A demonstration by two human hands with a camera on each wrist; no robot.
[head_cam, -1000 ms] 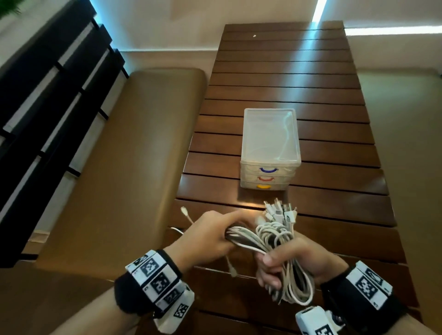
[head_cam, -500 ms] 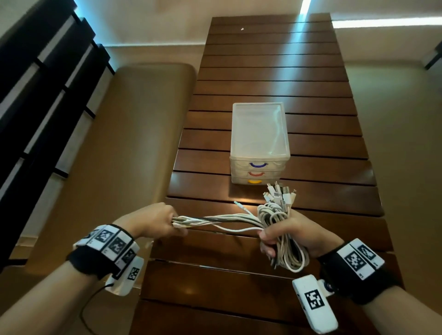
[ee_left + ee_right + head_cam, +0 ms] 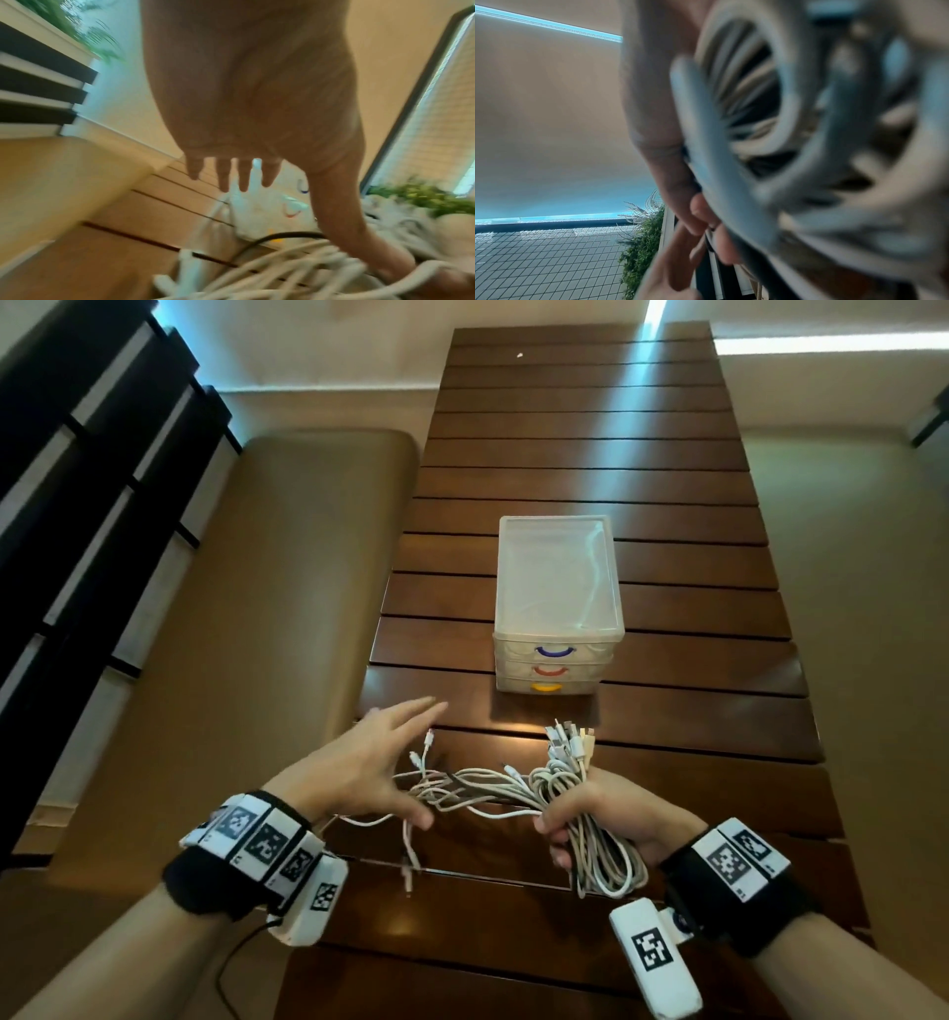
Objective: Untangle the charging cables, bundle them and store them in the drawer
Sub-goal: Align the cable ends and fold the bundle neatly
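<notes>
My right hand (image 3: 590, 819) grips a looped bundle of white charging cables (image 3: 601, 845) above the near end of the wooden table (image 3: 667, 742); the plugs (image 3: 572, 739) stick up past the fist. Loose cable ends (image 3: 452, 788) trail left from the bundle. My left hand (image 3: 369, 762) hovers over those ends with fingers spread, holding nothing. In the left wrist view its straight fingers (image 3: 231, 174) show above blurred cables (image 3: 282, 270). The right wrist view is filled with blurred cable loops (image 3: 795, 142). A small clear three-drawer unit (image 3: 557, 608), drawers closed, stands farther along the table.
A tan padded bench (image 3: 246, 634) runs along the table's left side, with a dark slatted backrest (image 3: 77, 505) beyond it. Tan floor lies to the right of the table. The table's far half carries nothing but a small white speck (image 3: 519, 354).
My left hand had pulled the loose cable ends out to the left, then let them go; it now hovers open nearer the bundle. The right hand keeps its grip.
</notes>
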